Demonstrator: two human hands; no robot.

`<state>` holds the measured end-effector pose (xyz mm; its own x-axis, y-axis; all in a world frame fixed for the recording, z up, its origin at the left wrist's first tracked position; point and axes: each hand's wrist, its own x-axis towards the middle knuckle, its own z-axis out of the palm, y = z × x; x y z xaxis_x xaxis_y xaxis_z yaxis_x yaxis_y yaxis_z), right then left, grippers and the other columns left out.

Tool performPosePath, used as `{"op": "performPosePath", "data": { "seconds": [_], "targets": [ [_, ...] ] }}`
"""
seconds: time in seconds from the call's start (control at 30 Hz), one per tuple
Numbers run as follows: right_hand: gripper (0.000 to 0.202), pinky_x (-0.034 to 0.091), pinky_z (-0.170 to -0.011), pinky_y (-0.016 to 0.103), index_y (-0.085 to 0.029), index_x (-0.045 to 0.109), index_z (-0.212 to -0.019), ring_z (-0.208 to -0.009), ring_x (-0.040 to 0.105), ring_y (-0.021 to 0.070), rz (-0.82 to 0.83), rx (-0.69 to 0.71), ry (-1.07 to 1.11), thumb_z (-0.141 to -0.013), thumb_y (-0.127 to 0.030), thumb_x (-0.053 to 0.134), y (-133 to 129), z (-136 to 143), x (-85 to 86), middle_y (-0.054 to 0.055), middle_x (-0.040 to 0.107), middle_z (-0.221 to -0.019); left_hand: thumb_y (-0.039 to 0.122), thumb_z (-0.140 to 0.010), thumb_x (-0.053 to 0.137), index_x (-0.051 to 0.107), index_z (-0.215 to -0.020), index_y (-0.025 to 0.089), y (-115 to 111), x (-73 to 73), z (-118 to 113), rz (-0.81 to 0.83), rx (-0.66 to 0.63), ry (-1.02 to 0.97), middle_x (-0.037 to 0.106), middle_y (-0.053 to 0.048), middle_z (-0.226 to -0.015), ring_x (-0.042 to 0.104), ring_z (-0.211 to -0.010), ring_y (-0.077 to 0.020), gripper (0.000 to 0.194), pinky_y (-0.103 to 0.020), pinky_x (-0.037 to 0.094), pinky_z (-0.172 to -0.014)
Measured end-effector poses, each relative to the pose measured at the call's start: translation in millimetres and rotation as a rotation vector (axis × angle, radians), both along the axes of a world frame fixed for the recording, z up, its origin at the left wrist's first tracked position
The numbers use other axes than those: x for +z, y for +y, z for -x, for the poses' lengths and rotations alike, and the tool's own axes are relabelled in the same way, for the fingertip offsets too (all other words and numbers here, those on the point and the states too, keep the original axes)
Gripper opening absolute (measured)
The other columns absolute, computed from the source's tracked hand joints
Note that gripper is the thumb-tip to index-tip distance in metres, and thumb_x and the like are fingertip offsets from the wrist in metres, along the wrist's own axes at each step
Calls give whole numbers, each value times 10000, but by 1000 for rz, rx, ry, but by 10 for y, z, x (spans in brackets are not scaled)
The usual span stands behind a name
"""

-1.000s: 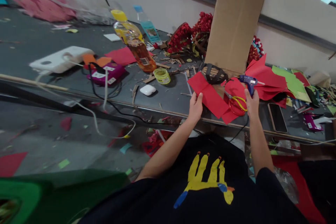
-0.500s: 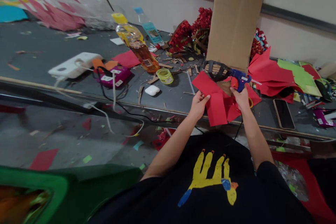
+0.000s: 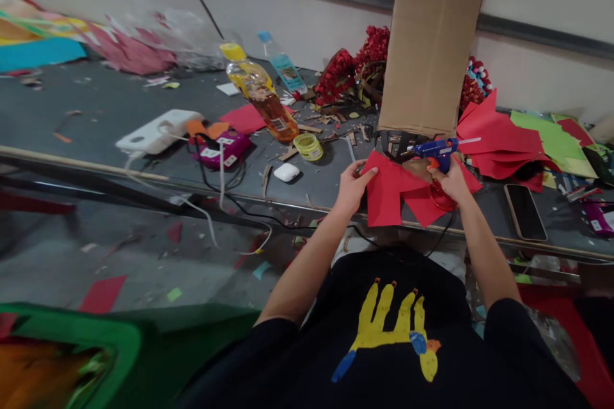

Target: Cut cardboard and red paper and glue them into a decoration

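Observation:
My left hand point(image 3: 354, 184) is closed on the edge of a piece of red paper point(image 3: 384, 195), thumb on top, at the front of the table. In my right hand point(image 3: 449, 179) is a blue hot glue gun point(image 3: 435, 150), its nozzle pointing left above the paper and a pale glue stick jutting from its back. More red paper lies under and beside that hand, along with red scissors handles point(image 3: 444, 198), partly covered. Behind the glue gun is a dark strapped frame point(image 3: 392, 144), partly hidden by a tall cardboard piece point(image 3: 434, 45).
Left on the table point(image 3: 316, 188) are a tilted tea bottle point(image 3: 263, 99), a yellow tub point(image 3: 307, 147), a white earbud case point(image 3: 286, 172) and a power strip point(image 3: 158, 131) with cables. A phone point(image 3: 524, 212) and red sheets point(image 3: 508, 137) lie right. A green bin point(image 3: 129, 345) stands lower left.
My right hand has raised and levelled the glue gun, nozzle further left. My left hand has turned the red paper it holds more upright. The view has shifted slightly.

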<state>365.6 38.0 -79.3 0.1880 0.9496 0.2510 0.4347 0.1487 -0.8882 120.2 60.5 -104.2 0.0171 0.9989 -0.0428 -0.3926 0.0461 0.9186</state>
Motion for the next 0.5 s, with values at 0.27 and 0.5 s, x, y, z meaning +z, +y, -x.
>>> {"op": "performPosePath", "data": {
  "seconds": [0.27,0.5],
  "targets": [
    [734,494,-861,384,-167,506,-1242,-986,621,263,24,-67,-207,-623,-475,752,-249,-100,183,106,654,-1112,406,-526,832,614,-823,168,58,-71,123,-8,-41,42,646,19,-623,603,-549,-131,438,-235,484,-552],
    [690,488,-857,399,-168,562,-1214,-975,638,314,91,-291,-516,-674,-575,700,-415,53,298,139,678,-1058,382,-608,748,568,-806,194,66,-116,106,-60,34,34,627,17,-662,582,-542,-129,326,-226,454,-507]
  ]
}}
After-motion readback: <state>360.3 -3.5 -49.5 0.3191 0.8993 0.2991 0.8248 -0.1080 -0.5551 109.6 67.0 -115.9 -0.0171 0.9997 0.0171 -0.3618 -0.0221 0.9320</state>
